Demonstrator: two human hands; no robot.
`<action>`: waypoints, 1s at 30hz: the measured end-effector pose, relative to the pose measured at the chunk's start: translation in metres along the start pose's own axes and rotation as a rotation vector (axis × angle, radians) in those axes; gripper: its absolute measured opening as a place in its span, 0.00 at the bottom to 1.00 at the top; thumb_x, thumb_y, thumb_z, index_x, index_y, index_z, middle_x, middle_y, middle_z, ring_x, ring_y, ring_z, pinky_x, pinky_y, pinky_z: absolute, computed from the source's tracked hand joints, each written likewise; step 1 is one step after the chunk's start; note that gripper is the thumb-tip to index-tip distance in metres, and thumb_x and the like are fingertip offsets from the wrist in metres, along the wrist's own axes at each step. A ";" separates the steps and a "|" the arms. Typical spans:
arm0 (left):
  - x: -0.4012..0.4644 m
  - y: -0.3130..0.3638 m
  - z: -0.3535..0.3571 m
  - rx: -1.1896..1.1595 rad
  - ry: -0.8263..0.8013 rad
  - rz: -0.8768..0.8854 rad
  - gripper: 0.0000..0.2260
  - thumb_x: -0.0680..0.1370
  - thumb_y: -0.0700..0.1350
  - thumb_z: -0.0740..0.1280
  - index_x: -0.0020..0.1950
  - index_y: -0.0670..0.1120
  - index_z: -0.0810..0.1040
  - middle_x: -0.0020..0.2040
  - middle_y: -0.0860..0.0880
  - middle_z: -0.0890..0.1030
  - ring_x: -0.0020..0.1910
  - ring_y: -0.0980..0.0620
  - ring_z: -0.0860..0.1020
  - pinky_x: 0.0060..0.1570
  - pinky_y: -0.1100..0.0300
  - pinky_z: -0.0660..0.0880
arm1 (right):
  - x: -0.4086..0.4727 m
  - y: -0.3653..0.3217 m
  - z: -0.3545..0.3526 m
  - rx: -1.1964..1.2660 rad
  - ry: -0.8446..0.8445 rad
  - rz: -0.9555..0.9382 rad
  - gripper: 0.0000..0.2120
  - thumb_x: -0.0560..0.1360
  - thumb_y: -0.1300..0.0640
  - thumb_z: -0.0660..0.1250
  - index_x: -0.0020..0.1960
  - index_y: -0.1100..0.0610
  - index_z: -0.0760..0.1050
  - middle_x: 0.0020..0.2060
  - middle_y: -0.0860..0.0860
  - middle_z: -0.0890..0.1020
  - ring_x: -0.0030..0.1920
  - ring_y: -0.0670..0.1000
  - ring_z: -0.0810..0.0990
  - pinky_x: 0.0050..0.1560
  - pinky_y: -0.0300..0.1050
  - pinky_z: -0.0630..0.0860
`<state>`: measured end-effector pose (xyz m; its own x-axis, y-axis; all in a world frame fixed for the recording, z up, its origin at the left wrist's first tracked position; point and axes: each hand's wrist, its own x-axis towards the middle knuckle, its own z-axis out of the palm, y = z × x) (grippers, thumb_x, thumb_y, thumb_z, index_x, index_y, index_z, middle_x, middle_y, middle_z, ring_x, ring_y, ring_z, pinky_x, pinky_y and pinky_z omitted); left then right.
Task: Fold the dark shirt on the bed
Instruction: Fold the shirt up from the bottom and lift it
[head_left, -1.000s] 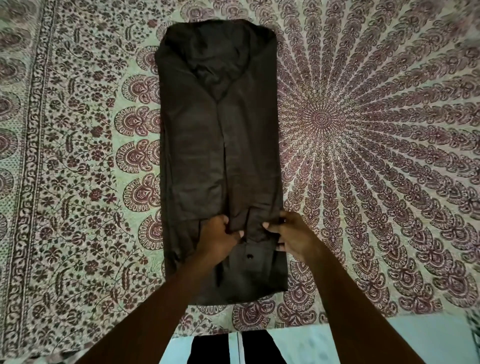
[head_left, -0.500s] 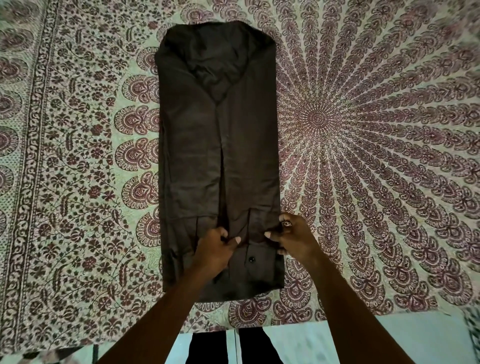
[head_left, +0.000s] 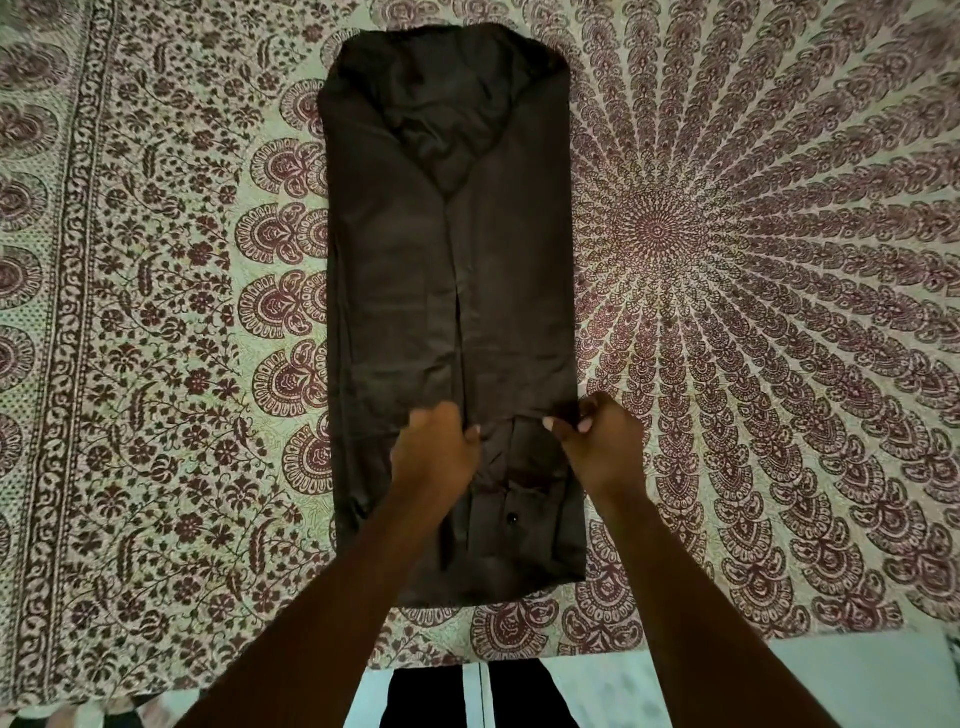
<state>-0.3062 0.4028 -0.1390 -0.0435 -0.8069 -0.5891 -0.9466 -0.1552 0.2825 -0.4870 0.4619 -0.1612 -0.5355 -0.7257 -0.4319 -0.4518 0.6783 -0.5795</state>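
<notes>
The dark shirt (head_left: 415, 291) lies lengthwise on the patterned bed sheet (head_left: 156, 312), its sides folded in to a long narrow strip with the collar at the far end. My left hand (head_left: 436, 452) pinches a fold of the shirt's cloth near its lower third, left of the centre line. My right hand (head_left: 597, 441) pinches the cloth at the right edge at the same height. A small button (head_left: 513, 517) shows on the near part, between my forearms.
The sheet with its maroon mandala print (head_left: 660, 228) covers the whole bed around the shirt. The bed's near edge (head_left: 675, 644) runs just below the shirt's hem, with pale floor (head_left: 857, 680) and my dark trouser legs beyond it.
Both hands have slid slightly apart along the fold line and tightened their pinch on the cloth. The shirt's near end has bunched a little between them.
</notes>
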 end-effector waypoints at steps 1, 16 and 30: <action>0.007 0.003 -0.003 -0.047 0.034 0.011 0.14 0.80 0.56 0.65 0.52 0.45 0.76 0.53 0.41 0.77 0.50 0.38 0.80 0.53 0.45 0.79 | 0.007 -0.003 0.002 0.010 0.010 0.017 0.15 0.69 0.51 0.79 0.46 0.58 0.77 0.36 0.52 0.82 0.39 0.53 0.80 0.40 0.40 0.67; 0.044 -0.010 0.025 -0.302 0.011 -0.115 0.10 0.74 0.51 0.72 0.41 0.46 0.77 0.44 0.44 0.82 0.39 0.50 0.80 0.37 0.64 0.71 | 0.012 -0.007 0.015 -0.026 0.003 -0.003 0.11 0.69 0.54 0.78 0.38 0.53 0.76 0.33 0.49 0.80 0.35 0.50 0.77 0.38 0.39 0.66; 0.024 0.036 0.022 -0.512 0.061 -0.218 0.12 0.74 0.50 0.74 0.40 0.43 0.79 0.35 0.49 0.80 0.33 0.53 0.77 0.23 0.69 0.63 | 0.008 0.003 0.023 0.163 0.175 0.045 0.10 0.68 0.56 0.79 0.35 0.55 0.79 0.32 0.52 0.81 0.33 0.50 0.79 0.35 0.38 0.70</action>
<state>-0.3479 0.3907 -0.1595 0.1685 -0.7542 -0.6347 -0.6549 -0.5669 0.4998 -0.4759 0.4556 -0.1824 -0.6740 -0.6549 -0.3417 -0.3117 0.6715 -0.6722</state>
